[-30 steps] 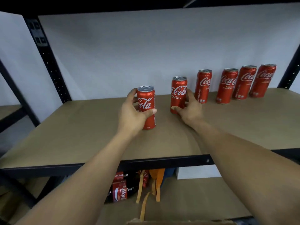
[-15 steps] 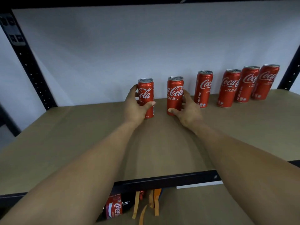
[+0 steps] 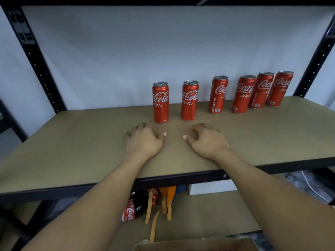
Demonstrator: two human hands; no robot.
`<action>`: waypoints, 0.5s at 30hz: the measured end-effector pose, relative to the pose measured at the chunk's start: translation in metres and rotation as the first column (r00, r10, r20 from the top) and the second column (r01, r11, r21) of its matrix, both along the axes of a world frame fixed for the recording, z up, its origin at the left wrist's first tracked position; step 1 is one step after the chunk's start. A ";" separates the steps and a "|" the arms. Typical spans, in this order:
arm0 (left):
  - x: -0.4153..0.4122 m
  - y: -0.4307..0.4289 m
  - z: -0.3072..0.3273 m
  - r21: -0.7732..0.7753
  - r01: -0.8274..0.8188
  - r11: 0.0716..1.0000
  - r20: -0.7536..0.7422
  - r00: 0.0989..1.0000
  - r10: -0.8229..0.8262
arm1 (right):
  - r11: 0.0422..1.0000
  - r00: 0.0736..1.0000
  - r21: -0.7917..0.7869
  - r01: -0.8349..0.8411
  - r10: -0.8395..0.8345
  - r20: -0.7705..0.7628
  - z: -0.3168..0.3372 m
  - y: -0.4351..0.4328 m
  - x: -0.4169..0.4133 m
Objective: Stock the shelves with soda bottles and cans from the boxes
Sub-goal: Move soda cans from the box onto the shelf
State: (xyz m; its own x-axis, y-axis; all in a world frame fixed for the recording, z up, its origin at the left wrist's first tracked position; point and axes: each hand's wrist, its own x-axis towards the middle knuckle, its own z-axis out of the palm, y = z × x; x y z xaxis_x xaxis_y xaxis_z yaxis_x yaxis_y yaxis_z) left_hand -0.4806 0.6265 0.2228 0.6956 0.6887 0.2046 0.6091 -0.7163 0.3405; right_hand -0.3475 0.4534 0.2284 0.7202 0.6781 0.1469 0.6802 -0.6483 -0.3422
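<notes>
Several red cola cans stand upright in a row along the back of the brown shelf board (image 3: 72, 151). The leftmost can (image 3: 160, 102) and the one beside it (image 3: 189, 100) stand free. My left hand (image 3: 145, 140) hovers just in front of the leftmost can, fingers loosely curled, holding nothing. My right hand (image 3: 206, 140) is in front of the second can, also empty with fingers apart. Further right stand the other cans (image 3: 218, 94), the last three (image 3: 262, 90) close together.
Black metal uprights (image 3: 36, 58) frame the shelf on the left and right (image 3: 315, 57). Below the shelf lie cola bottles (image 3: 134, 209) and orange straps (image 3: 154, 214) on a lower board. A cardboard box edge (image 3: 195, 244) shows at the bottom.
Both hands have let go of the two left cans and pulled back toward the shelf's front. The cans now stand alone in the row.
</notes>
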 end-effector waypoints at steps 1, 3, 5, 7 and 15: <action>-0.011 -0.006 0.001 -0.003 0.026 1.000 -0.028 0.999 -0.026 | 0.999 0.999 -0.036 -0.038 0.039 0.023 -0.001 -0.009 -0.009; -0.034 -0.021 0.003 0.000 0.082 0.997 -0.078 0.994 -0.082 | 0.993 0.995 -0.090 -0.082 0.086 0.041 -0.003 -0.030 -0.028; -0.056 -0.038 0.002 0.012 0.127 0.992 -0.088 0.988 -0.125 | 0.991 0.993 -0.083 -0.101 0.106 0.057 -0.006 -0.052 -0.048; -0.079 -0.057 -0.002 0.062 0.163 0.985 -0.069 0.985 -0.158 | 0.994 0.990 -0.016 -0.112 0.113 0.080 -0.013 -0.075 -0.070; -0.165 -0.133 -0.082 0.242 0.234 0.942 0.142 0.952 -0.273 | 0.962 0.985 0.223 -0.159 0.139 0.102 -0.110 -0.161 -0.160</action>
State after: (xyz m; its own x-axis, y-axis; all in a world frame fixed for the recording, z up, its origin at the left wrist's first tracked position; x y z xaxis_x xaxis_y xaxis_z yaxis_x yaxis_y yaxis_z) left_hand -0.6457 0.4933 0.1405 0.7819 0.4188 0.4618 0.3442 -0.9076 0.2404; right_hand -0.5078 0.2921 0.1181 0.5913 0.7179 0.3673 0.7963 -0.4479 -0.4066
